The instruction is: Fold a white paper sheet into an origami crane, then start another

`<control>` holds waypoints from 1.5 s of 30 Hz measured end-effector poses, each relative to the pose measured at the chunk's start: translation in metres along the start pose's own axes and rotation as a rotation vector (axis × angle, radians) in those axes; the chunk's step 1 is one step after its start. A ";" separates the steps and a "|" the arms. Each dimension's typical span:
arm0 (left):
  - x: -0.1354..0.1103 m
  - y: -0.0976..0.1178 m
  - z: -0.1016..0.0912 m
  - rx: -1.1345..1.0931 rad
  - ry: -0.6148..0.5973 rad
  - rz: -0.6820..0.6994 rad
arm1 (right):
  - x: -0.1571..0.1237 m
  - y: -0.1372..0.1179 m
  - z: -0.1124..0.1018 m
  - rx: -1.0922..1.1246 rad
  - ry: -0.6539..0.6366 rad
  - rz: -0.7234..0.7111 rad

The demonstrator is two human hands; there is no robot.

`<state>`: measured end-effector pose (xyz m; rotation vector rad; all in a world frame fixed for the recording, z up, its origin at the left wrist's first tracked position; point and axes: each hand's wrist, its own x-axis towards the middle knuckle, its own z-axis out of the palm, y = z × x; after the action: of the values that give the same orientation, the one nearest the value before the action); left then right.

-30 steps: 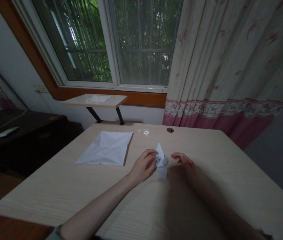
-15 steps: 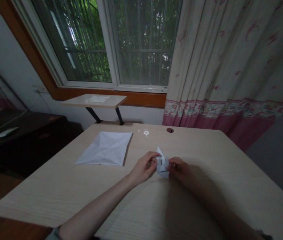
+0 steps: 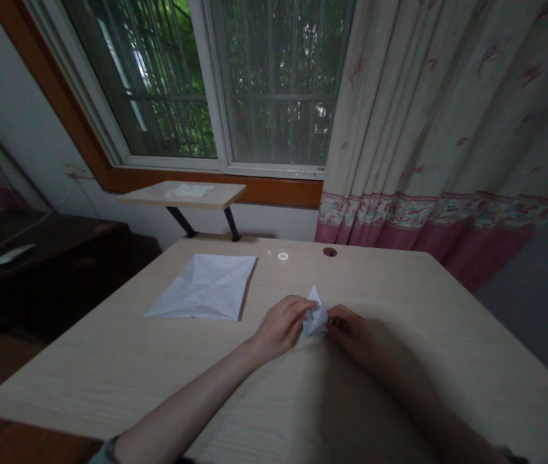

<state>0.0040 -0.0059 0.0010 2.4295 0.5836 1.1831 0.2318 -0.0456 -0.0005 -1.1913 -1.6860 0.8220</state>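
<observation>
Small folded white paper [image 3: 319, 317] sits between the 2 hands, on or just above the worktop [image 3: 400, 277]; exact contact underneath cannot be told. It lies to the right of the left hand [image 3: 281, 327] and to the left of the right hand [image 3: 350, 327]. Neither hand is nearer: both touch it.

Long axis runs roughly away from the person, 1 pointed tip toward the window [image 3: 274, 84], the broader folded part toward the person. The hands meet it from its 2 long sides, across that axis.

Left hand: fingers curled, gripping the paper's left side, fingertips lapping over its upper face. Right hand: fingertips closed on the right edge, seemingly a light pinch; thumb partly in shadow.

Flat white sheet [image 3: 206, 290], creased, lies left of and beyond the left hand, well apart from it. Another white paper [image 3: 194, 191] rests on the raised shelf [image 3: 146, 196] at the worktop's far left.

Labels, brands: none legible. No writing readable on any of the 3 papers. Curtain [image 3: 414, 129] carries a printed pattern, no lettering made out.
</observation>
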 end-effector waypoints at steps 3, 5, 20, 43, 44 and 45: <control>0.000 0.001 0.000 -0.011 0.019 0.014 | 0.000 0.000 0.000 -0.014 -0.001 -0.017; 0.000 0.000 0.000 -0.030 0.035 0.002 | -0.001 -0.001 -0.001 -0.024 -0.002 -0.029; 0.003 0.006 -0.007 -0.070 0.022 -0.039 | -0.001 0.006 0.001 -0.074 -0.007 -0.055; 0.004 0.000 -0.001 -0.015 0.028 -0.102 | -0.006 0.005 0.001 -0.113 -0.014 -0.197; 0.004 0.000 -0.001 -0.011 0.026 -0.096 | -0.007 0.003 0.000 -0.102 -0.008 -0.200; 0.004 0.001 -0.001 -0.008 0.019 -0.094 | -0.007 0.002 -0.001 -0.091 0.003 -0.205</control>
<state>0.0055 -0.0045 0.0046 2.3593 0.6890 1.1695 0.2341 -0.0512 -0.0039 -1.0578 -1.8242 0.6226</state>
